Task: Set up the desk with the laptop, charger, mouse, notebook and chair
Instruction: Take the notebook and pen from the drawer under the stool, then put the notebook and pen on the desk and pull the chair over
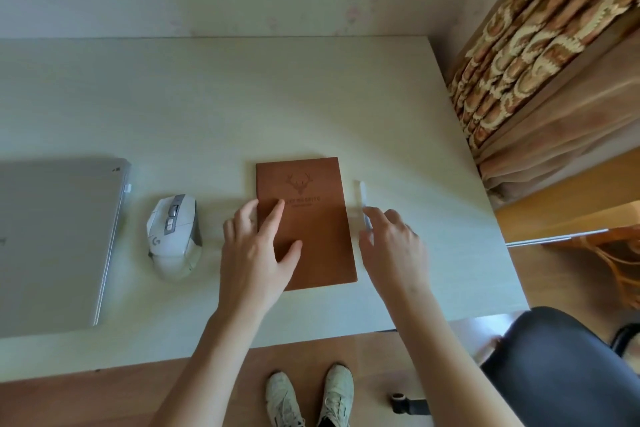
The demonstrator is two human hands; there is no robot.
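Observation:
A brown notebook point(311, 215) with a stag emblem lies closed on the pale desk point(242, 107). My left hand point(256, 250) rests flat on its left half, fingers spread. My right hand point(391, 243) sits just right of the notebook, its fingertips on a white pen point(363, 198) lying on the desk. A white mouse point(175, 236) lies left of the notebook. A closed silver laptop point(55, 239) lies at the far left, with a small white plug in its right side. A dark chair seat point(568, 371) shows at the lower right. No charger is visible.
A patterned curtain point(540, 45) hangs beyond the desk's right edge. My two shoes point(308, 399) stand on the wooden floor in front of the desk. The wall runs along the desk's far edge.

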